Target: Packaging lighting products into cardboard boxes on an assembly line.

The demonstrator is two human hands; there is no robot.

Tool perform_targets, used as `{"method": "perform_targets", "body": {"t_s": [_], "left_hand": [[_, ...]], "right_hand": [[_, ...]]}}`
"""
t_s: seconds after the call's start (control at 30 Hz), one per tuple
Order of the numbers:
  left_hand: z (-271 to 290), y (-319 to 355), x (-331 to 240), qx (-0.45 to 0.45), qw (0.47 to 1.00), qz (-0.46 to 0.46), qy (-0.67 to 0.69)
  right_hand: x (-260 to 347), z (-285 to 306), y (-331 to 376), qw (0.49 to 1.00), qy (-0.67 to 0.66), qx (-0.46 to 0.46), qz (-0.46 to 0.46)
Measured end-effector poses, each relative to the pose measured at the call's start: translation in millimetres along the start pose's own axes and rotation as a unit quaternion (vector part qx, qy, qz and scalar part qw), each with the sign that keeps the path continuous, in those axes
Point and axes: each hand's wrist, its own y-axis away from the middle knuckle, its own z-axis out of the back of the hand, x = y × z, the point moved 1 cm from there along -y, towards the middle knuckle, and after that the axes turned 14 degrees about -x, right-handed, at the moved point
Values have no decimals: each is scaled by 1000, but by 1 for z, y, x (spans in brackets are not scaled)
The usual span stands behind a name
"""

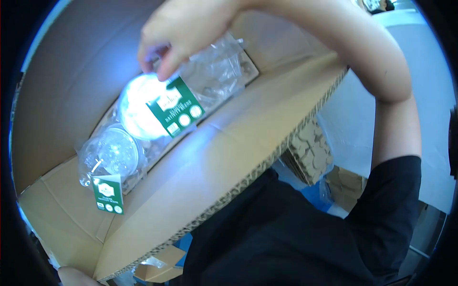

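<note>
Inside a deep cardboard box (181, 176), my right hand (183, 40) is closed in a pinch at the top of a brightly lit round ornament (140, 107). From this ornament hangs a green and white tag (176, 107); the glare hides its details. Below and left of it lies a second ornament, a clear globe (112, 152) in plastic wrap, with a small green tag (109, 194). Only a bit of my left hand (76, 276) shows at the box's lower left corner, its fingers hidden.
Crumpled clear plastic wrap (214, 71) lies along the bottom of the box. The near box wall rises between my body and the ornaments. Outside, to the right, are stacked moulded cardboard pieces (310, 152), a smaller carton (346, 186) and a pale surface (420, 71).
</note>
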Motion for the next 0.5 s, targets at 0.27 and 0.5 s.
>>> {"method": "perform_targets", "body": {"t_s": [0.27,0.5], "left_hand": [[-9,9,-6,2,1000,-13,-22],[-15,7,-9,30,1000,0,0]], "right_hand": [[14,-18,2,991,-40,-23,-123],[13,-13,1,992,-36,-20,-117]]}}
